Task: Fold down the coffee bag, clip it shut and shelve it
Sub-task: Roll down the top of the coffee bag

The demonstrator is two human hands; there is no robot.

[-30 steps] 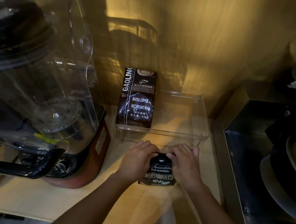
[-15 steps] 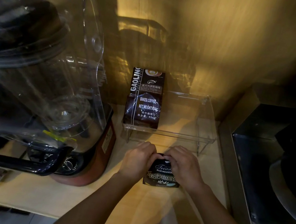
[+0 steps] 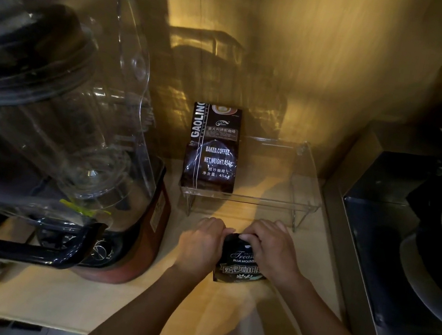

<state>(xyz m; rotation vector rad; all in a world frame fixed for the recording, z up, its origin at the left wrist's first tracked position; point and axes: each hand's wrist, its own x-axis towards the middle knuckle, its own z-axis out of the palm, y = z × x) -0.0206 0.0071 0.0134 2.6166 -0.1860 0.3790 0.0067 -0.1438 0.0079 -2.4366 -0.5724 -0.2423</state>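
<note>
Small black foil coffee bag (image 3: 241,260) with pale lettering, upright on the pale wooden counter (image 3: 111,306), just in front of the clear acrylic riser shelf (image 3: 307,181). Left hand (image 3: 201,246) wrapped on the bag's left side, right hand (image 3: 270,250) on its right and over the top, both clamped on the bag, fingertips nearly meeting above the top edge. Compared with a second ago, little altered in the hands' places; only a closer pinch at the top, with slightly more of the front label showing beneath the right hand's thumb. Top edge itself hidden under the fingers, so impossible to tell how far down the fold runs. Probably mid-fold, then: rolling or pressing the top flat, nothing further done.

No clip visible anywhere on the counter or in either hand; perhaps out of view. Clipping and shelving both not yet done.

On the shelf's left part, a tall dark brown coffee packet (image 3: 212,148) printed in white, standing upright; the right part bare, likely room there for the small bag. To the left, a big clear-jar blender (image 3: 57,112) on a red base, near but not touching the hands. To the right, a dark steel appliance (image 3: 392,246), well apart.
</note>
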